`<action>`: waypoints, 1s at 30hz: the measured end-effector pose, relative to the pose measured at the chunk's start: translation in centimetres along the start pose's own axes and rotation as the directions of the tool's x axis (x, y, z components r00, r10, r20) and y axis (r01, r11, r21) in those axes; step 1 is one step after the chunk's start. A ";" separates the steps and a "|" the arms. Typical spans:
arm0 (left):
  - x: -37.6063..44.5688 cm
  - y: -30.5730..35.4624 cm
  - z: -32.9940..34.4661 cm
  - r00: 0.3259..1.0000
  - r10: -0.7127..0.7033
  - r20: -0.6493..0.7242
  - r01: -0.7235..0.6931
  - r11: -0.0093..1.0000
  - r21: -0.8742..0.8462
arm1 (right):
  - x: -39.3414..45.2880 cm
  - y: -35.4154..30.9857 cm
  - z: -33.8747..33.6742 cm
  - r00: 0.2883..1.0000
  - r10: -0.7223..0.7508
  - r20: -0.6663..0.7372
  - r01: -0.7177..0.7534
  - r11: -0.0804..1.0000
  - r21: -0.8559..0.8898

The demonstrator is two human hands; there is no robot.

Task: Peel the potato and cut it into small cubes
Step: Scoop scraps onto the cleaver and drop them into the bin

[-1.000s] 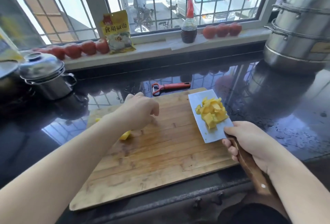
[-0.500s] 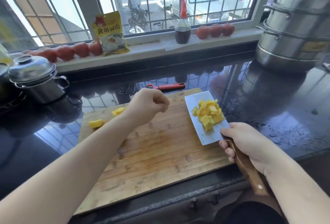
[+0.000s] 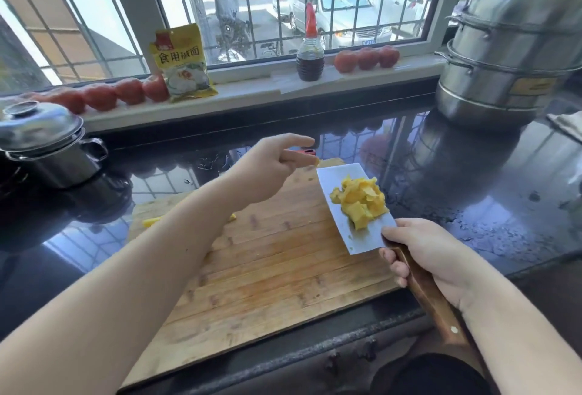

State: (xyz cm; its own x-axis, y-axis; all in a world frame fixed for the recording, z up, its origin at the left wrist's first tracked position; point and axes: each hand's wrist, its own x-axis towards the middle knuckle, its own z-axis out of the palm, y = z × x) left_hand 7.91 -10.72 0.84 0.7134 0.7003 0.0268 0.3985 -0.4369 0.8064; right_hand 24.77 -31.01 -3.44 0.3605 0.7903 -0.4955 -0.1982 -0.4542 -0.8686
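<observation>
Holding the cleaver [image 3: 352, 205] flat by its wooden handle, the right hand [image 3: 431, 256] has fingers wrapped round the grip, blade used as a tray with the potato cubes [image 3: 359, 202] heaped on its middle, over the right end of the cutting board [image 3: 267, 275]. Left hand [image 3: 274, 165] hangs above the board's far edge just beside the blade's far corner, fingers extended and loose, holding nothing I can make out. A couple of stray potato bits [image 3: 151, 221] lie at the board's left end, partly hidden behind the left forearm. Head view only, so that's all there is. Judgement: cutting looks done, step in hand is collecting cubes on the blade for transfer. To do it well: keep the blade level, no tilt toward the tip or the pile slides off; left hand should guard the open edge with fingers off the sharp side; go back for the strays at the left end. No receiving bowl in view. Writing: the yellow packet [image 3: 182, 64] on the sill reads 食用碱面 (edible soda ash); red logo above it too small to read. Dark sauce bottle [image 3: 310, 58] shows no readable label. Sticker on the big steel steamer [image 3: 516, 48] at right is blurred. Orange peeler [image 3: 310, 151] is mostly hidden behind the left hand.
</observation>
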 end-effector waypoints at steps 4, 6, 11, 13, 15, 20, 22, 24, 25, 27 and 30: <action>0.4 0.4 0.0 0.994 -0.008 0.109 0.007 1.000 0.009 | 0.2 0.1 -0.2 1.000 0.012 0.011 -0.012 1.000 0.019; 1.0 1.0 1.1 0.982 0.041 0.184 -0.044 0.999 0.011 | 0.1 0.2 -0.2 1.000 0.008 0.020 -0.008 1.000 0.028; 2.6 1.5 2.8 0.948 0.128 0.290 -0.249 0.867 0.431 | -0.4 0.5 -0.6 1.000 0.001 0.015 -0.002 1.000 0.024; 2.9 1.0 2.6 0.948 0.129 0.290 -0.266 0.823 0.502 | -0.5 0.5 -0.9 1.000 0.006 0.003 -0.006 1.000 0.027; 3.4 0.5 2.4 0.948 0.157 0.277 -0.299 0.740 0.603 | -0.5 0.4 -1.1 1.000 0.009 -0.005 -0.009 0.999 0.037; 3.4 0.2 1.4 0.924 0.346 0.162 -0.345 0.573 0.743 | -0.5 0.4 -1.3 1.000 -0.002 -0.003 0.002 0.999 0.046; 1.9 -0.6 1.5 0.960 0.272 0.071 -0.251 0.713 0.654 | -0.3 0.6 -1.3 1.000 0.006 0.003 -0.006 0.999 0.033; 0.1 -1.8 2.5 0.990 0.063 0.125 -0.123 0.820 0.559 | -0.1 0.8 -1.4 1.000 0.016 0.005 -0.017 1.000 0.019; -0.6 -2.4 3.1 0.984 -0.030 0.173 -0.067 0.848 0.526 | 0.0 0.9 -1.3 1.000 0.020 0.006 -0.020 1.000 0.012; -0.9 -3.1 4.4 0.971 -0.134 0.197 0.021 0.872 0.490 | 0.1 0.9 -1.3 1.000 0.022 -0.001 -0.022 1.000 -0.002; -0.2 -2.4 5.8 0.978 -0.164 0.132 0.075 0.858 0.509 | -0.1 1.0 -1.6 1.000 0.014 -0.016 -0.014 1.000 -0.002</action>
State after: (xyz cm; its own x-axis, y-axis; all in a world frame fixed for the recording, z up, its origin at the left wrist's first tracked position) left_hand 10.13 -13.02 -4.53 0.7082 0.6817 -0.1836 0.6885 -0.6093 0.3933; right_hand 25.96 -32.22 -4.20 0.3719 0.7771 -0.5077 -0.2017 -0.4662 -0.8614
